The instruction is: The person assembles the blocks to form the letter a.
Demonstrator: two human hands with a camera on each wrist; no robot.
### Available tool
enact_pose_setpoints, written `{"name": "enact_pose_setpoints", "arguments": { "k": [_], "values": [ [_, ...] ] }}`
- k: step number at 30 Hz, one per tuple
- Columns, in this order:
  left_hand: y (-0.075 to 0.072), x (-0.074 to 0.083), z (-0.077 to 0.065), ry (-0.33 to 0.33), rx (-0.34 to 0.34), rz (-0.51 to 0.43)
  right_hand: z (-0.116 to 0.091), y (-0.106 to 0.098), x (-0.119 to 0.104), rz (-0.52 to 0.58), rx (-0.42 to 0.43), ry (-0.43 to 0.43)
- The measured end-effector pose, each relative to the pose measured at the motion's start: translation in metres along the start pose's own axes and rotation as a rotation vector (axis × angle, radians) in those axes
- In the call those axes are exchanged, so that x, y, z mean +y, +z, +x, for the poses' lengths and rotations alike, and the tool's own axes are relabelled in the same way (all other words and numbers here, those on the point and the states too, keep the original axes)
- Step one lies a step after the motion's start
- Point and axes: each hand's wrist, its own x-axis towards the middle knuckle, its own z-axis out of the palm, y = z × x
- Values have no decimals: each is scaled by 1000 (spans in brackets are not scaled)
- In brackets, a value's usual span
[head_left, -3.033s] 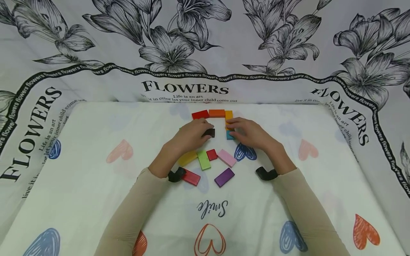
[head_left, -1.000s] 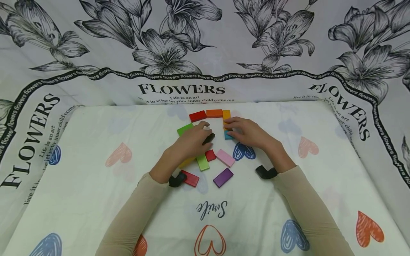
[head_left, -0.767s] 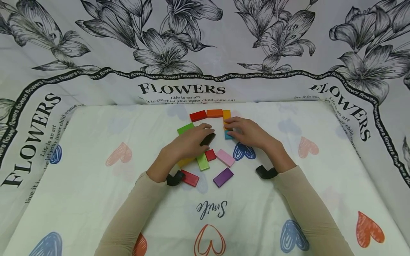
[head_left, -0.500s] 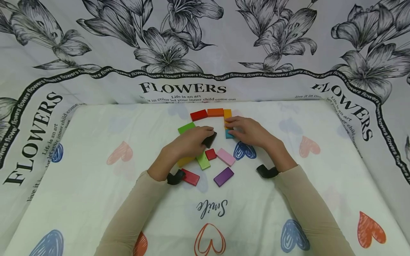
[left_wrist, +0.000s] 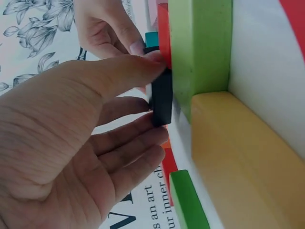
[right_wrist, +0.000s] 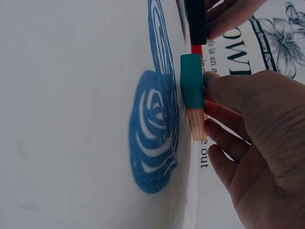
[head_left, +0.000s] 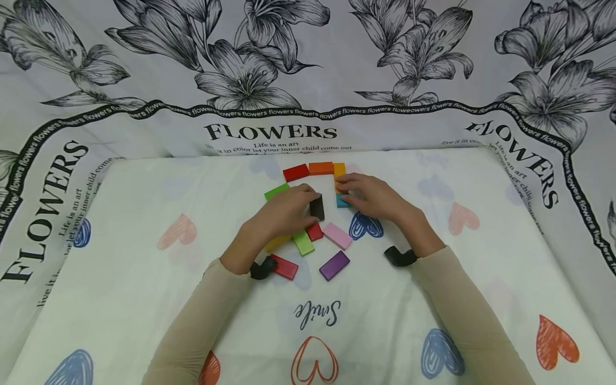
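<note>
My left hand (head_left: 289,211) pinches a black block (head_left: 316,207) between thumb and fingers, its long side running away from me. In the left wrist view the thumb presses one end of it. My right hand (head_left: 372,195) rests against a yellow-orange block (head_left: 339,170) and a blue block (head_left: 342,201), which join end to end. Its thumb touches the blue block in the right wrist view. Beyond them lie an orange block (head_left: 321,168) and a red block (head_left: 295,172). A green block (head_left: 276,192) is partly behind my left hand.
Nearer to me lie a small red block (head_left: 315,231), a light green block (head_left: 303,243), a pink block (head_left: 338,236), a purple block (head_left: 334,266) and another red block (head_left: 285,267). A yellow block (head_left: 278,243) is half hidden under my left wrist. A white heart-printed cloth (head_left: 250,342) covers the table.
The black block has turned in my left hand, from mostly hidden and crosswise to lengthwise, and the hand has shifted slightly nearer. My right hand has stayed at the blue and yellow-orange blocks.
</note>
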Motion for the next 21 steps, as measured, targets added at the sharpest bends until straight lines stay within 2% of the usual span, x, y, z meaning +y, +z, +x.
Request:
{"name": "enact_pose_setpoints", "arguments": {
  "k": [4,8,11,16,21],
  "values": [
    [1,6,2,19,24,-16,-2,-1,4,-1,-11,10],
    [5,17,2,23,5,-39,-1,-1,7,33,-21,-10],
    [11,25,4,41,-2,-1,2,-2,8,40,-33,-47],
    [14,39,10,67,25,78,4,-7,11,19,-41,-81],
    [11,47,10,48,16,71,5,-11,12,28,-39,-89]
  ]
}}
